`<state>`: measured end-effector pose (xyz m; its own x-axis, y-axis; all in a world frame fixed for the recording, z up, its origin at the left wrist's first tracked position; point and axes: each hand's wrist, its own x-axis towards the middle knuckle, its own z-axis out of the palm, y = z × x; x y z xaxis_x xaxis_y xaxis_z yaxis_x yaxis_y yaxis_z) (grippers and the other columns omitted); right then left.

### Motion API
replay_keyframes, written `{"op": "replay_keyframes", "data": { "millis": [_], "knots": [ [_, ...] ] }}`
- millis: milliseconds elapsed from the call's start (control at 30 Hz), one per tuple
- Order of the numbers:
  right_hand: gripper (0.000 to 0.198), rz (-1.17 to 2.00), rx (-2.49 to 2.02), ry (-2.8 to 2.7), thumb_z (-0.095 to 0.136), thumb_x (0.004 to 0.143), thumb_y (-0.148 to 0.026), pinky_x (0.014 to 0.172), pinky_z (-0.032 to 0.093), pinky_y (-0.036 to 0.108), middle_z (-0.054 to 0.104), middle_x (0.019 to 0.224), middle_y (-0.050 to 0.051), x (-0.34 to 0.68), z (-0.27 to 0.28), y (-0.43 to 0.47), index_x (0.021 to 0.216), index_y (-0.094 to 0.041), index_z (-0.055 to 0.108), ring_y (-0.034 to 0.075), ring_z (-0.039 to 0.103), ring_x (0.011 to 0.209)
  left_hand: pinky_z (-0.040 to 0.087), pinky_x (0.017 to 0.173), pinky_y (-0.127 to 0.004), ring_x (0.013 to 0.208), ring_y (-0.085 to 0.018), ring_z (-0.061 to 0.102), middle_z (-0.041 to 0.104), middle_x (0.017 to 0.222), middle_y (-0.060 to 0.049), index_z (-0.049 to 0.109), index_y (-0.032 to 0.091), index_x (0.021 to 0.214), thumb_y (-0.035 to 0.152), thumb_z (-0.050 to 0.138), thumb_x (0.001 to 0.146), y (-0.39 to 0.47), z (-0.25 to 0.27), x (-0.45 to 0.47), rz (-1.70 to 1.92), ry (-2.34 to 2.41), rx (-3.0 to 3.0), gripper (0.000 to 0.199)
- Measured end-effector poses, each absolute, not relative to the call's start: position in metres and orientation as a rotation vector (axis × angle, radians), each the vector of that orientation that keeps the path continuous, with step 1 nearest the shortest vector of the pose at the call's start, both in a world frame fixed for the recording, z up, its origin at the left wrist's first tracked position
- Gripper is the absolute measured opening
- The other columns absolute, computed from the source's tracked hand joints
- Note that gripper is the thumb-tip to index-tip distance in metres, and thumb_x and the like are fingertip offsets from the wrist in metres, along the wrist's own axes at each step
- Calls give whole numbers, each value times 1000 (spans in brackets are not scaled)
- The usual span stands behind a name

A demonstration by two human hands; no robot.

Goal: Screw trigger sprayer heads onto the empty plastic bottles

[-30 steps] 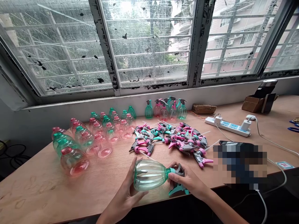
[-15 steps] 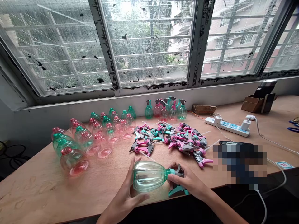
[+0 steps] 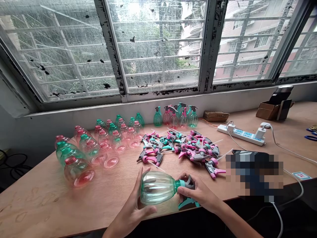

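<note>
A clear green spray bottle [image 3: 158, 187] lies on its side between my hands, above the table's front edge, its neck pointing right. My left hand [image 3: 135, 201] is wrapped round the base end, thumb below and fingers behind. At the neck, my right hand [image 3: 195, 191] grips the grey and teal trigger head [image 3: 189, 201], which sits on the bottle's mouth; how tightly it is screwed on I cannot tell. Just beyond my hands lies a heap of loose pink, teal and grey trigger heads [image 3: 198, 150] with white tubes.
Several open pink and green bottles [image 3: 109, 155] stand on the left of the wooden table [image 3: 37, 198]. Bottles with trigger heads [image 3: 173, 119] stand by the wall. To the right are a power strip [image 3: 241, 135], a brown block [image 3: 216, 116], a cardboard box [image 3: 268, 110], cables and a blurred-out patch.
Almost nothing differs. The bottle stays between both hands, with only a tiny shift of the bottle and fingers.
</note>
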<state>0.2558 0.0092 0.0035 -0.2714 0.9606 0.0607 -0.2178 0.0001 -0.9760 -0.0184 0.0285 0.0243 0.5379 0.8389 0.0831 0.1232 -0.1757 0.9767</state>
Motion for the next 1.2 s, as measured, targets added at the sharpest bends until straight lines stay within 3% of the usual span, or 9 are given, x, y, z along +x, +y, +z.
{"op": "replay_keyframes", "data": {
  "millis": [133, 300, 400, 500, 567, 700, 833, 967, 1200],
  "knots": [
    [37, 1482, -880, -1235, 82, 82, -44, 64, 51, 27, 72, 68, -1, 256, 4, 9, 95, -18, 59, 15, 67, 62, 15, 127, -48, 157, -33, 12, 12, 172, -4, 6, 36, 161, 41, 73, 89, 28, 26, -18, 794, 832, 1672, 99],
    [38, 1486, -875, -1204, 81, 82, -45, 64, 52, 28, 73, 72, -1, 256, 2, 9, 97, -18, 59, 15, 68, 62, 27, 123, -51, 143, -32, 45, 20, 170, -5, -5, 46, 158, 38, 70, 92, 29, 22, -17, 799, 837, 1677, 100],
    [36, 1482, -875, -1245, 81, 83, -42, 66, 53, 29, 72, 71, -1, 257, 1, 8, 97, -18, 59, 16, 68, 64, 27, 124, -49, 151, -33, 32, 11, 172, -3, -2, 45, 159, 39, 76, 87, 28, 24, -18, 809, 830, 1646, 106],
    [36, 1478, -879, -1251, 81, 83, -42, 66, 52, 29, 72, 70, -1, 257, 1, 9, 98, -18, 59, 17, 68, 65, 24, 125, -48, 156, -33, 16, 11, 172, -3, 10, 40, 160, 41, 74, 88, 27, 27, -18, 800, 795, 1634, 97],
    [37, 1483, -882, -1229, 81, 83, -43, 65, 51, 29, 72, 70, -1, 256, 2, 9, 99, -18, 58, 17, 68, 64, 25, 125, -49, 155, -34, 21, 13, 172, -4, 13, 40, 160, 40, 73, 89, 27, 27, -17, 800, 788, 1644, 93],
    [38, 1483, -884, -1225, 81, 82, -45, 65, 51, 29, 72, 72, -1, 256, 4, 9, 97, -18, 58, 17, 68, 63, 25, 124, -51, 149, -32, 37, 19, 170, -5, 4, 45, 159, 38, 69, 92, 27, 25, -14, 839, 831, 1666, 94],
    [38, 1483, -881, -1239, 81, 81, -45, 66, 52, 30, 70, 73, -1, 255, 4, 7, 97, -19, 58, 17, 68, 65, 25, 124, -49, 152, -33, 29, 16, 171, -7, -1, 40, 160, 42, 75, 87, 26, 28, -15, 807, 796, 1607, 106],
    [40, 1475, -885, -1219, 83, 78, -46, 65, 51, 30, 68, 75, -2, 255, 4, 8, 96, -20, 59, 17, 68, 65, 26, 124, -46, 155, -33, 21, 13, 172, -5, 6, 38, 161, 43, 72, 89, 28, 28, -18, 788, 761, 1574, 98],
    [43, 1464, -913, -1188, 81, 80, -49, 63, 50, 29, 72, 67, -1, 255, 4, 9, 98, -19, 56, 17, 67, 61, 26, 124, -49, 151, -32, 32, 16, 172, -2, 0, 47, 158, 38, 70, 92, 31, 19, -19, 810, 765, 1616, 96]
  ]
}}
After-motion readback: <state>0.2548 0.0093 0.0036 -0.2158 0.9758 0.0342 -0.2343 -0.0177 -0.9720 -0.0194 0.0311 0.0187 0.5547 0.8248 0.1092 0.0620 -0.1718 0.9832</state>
